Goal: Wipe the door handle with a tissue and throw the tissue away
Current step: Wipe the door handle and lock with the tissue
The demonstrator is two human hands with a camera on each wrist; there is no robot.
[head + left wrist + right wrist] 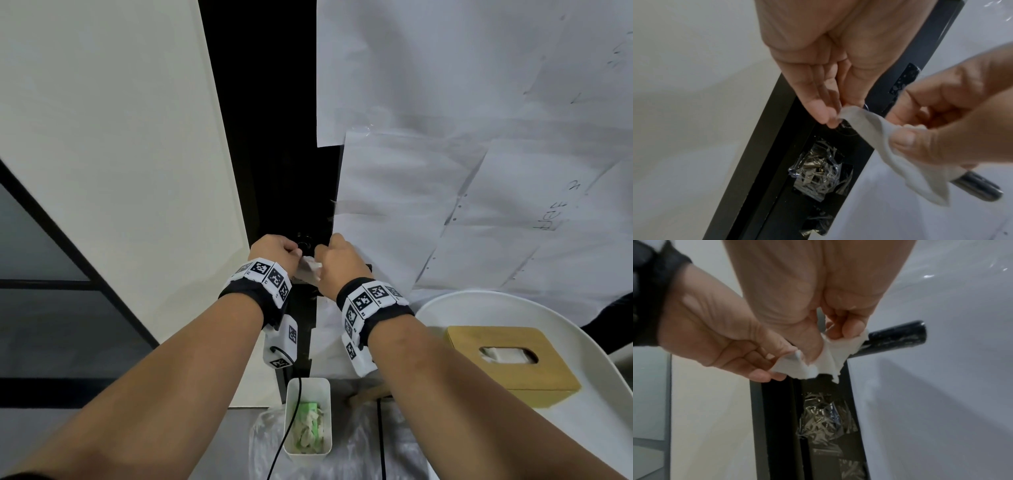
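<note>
A small white tissue is stretched between both hands in front of the black door edge. My left hand pinches its left corner. My right hand pinches the other side between thumb and fingers. The black cylindrical door handle juts out to the right just behind the right hand's fingers. The tissue hangs in front of the handle's base, and I cannot tell whether it touches the handle. In the head view the hands hide most of the handle.
A white bin holding crumpled tissues stands on the floor below the hands. To the right, a yellow tissue box sits on a white round table. Paper sheets cover the door. Crumpled clear tape sticks to the door edge.
</note>
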